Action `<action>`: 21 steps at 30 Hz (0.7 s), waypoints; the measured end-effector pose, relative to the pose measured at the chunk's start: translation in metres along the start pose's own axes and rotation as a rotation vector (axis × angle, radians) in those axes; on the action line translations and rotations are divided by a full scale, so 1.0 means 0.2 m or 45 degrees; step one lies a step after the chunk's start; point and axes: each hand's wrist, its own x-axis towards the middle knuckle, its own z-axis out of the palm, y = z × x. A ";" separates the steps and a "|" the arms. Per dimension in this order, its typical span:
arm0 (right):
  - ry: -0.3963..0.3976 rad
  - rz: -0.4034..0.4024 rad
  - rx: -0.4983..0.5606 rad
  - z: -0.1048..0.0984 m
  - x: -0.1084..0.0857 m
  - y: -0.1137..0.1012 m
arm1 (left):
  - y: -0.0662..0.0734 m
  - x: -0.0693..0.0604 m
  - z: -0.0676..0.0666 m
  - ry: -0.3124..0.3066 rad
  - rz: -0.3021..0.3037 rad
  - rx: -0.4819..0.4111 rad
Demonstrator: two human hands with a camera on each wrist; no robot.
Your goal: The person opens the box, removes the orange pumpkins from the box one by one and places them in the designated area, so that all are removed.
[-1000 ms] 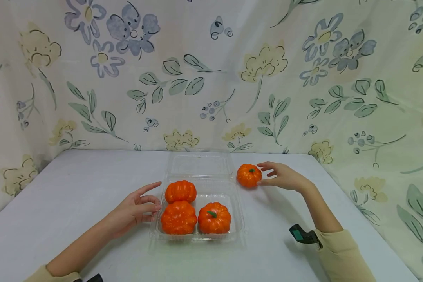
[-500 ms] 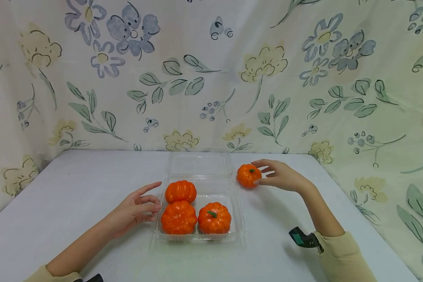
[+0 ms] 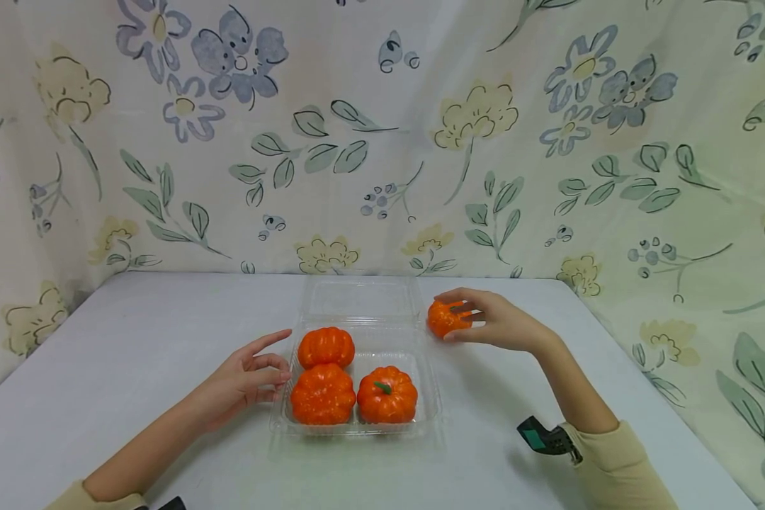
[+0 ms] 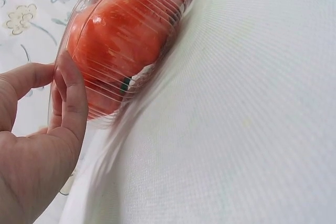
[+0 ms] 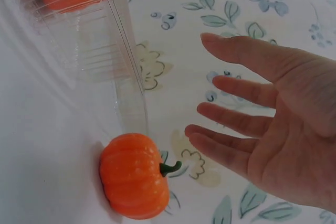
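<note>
Two small orange pumpkins, a rear one [image 3: 326, 348] and a front one [image 3: 322, 394], fill the left side of a clear plastic clamshell box [image 3: 428, 379]. Another, with a green stem [image 3: 387, 394], sits at its front right. My left hand [image 3: 242, 379] rests its fingertips at the box's left wall, fingers loosely bent; the left wrist view shows the thumb [image 4: 73, 93] against the ribbed plastic. Behind the box's right side stands a loose pumpkin [image 5: 135, 176], partly covered by my right hand [image 3: 500, 322] in the head view. Spread fingers reach around it; contact cannot be told.
The box's lid [image 3: 363, 297] lies folded back toward the rear of the white table [image 3: 166, 333]. A floral curtain [image 3: 357, 184] hangs behind the table and along its sides. A dark strapped device [image 3: 548, 438] sits at my right sleeve.
My right hand has moved left over the loose pumpkin and now hides more of it. The left hand, the box and the pumpkins inside look the same.
</note>
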 end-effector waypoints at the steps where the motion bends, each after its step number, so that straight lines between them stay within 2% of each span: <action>1: -0.007 -0.007 0.010 0.00 0.00 0.00 | 0.00 0.00 0.00 0.001 -0.001 -0.002; 11: -0.078 -0.060 0.078 0.07 0.03 -0.02 | 0.01 -0.01 0.00 0.008 -0.017 -0.002; 21: -0.134 -0.019 0.120 0.15 0.05 -0.06 | 0.00 0.00 0.00 0.000 0.000 -0.005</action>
